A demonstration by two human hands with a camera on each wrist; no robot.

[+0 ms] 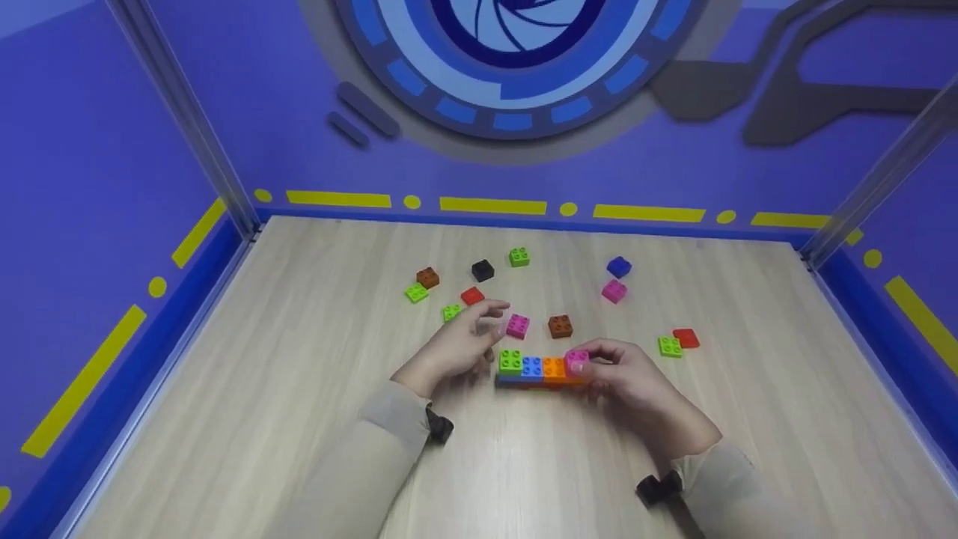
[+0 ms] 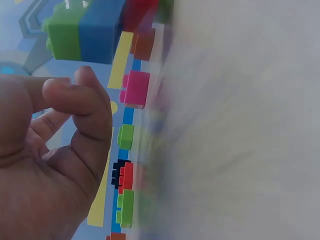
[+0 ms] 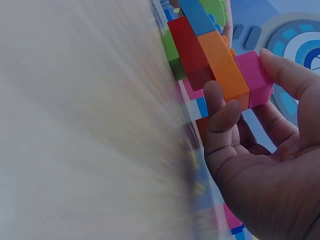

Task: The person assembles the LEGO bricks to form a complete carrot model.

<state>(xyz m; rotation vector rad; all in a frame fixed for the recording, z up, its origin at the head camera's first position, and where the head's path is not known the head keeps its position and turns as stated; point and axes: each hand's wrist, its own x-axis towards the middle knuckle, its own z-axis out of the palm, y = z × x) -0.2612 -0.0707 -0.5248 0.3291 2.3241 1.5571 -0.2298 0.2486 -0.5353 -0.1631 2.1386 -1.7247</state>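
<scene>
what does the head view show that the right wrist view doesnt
Only the head view shows the left hand hovering with nothing in it beside the row's green end, plus loose bricks scattered on the wooden table, such as the blue brick and black brick. Only the right wrist view shows a red layer under the row's top bricks. Both show the right hand gripping the brick row at its pink end.

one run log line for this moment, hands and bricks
right hand: grips pink end of brick row | left hand: holds nothing, beside green end | loose bricks: scattered on table
</scene>
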